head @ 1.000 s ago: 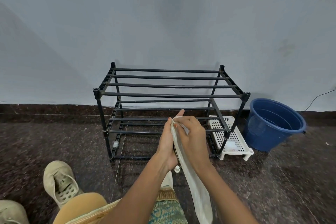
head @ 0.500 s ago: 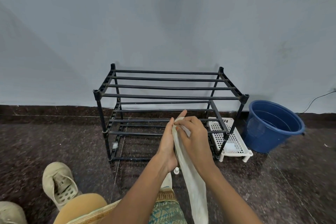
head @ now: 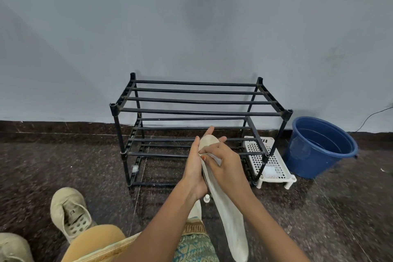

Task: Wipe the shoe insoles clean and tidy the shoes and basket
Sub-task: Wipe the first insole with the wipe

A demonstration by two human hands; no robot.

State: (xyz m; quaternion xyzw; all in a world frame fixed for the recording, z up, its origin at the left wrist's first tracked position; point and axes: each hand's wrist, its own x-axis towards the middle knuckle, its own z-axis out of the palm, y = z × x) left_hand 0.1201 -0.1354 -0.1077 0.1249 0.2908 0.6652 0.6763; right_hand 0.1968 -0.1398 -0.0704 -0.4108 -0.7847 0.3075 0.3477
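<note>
Left hand (head: 194, 171) is holding the insole (head: 209, 141), right hand (head: 226, 169) pinching the cloth (head: 230, 219) against it; shoe (head: 70, 212) and basket (head: 276, 168) are awaiting tidying

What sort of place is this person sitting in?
Probably a home entryway or utility corner: a black shoe rack stands against a plain wall, a blue bucket sits beside it, and a worn shoe lies on the stone floor.
</note>
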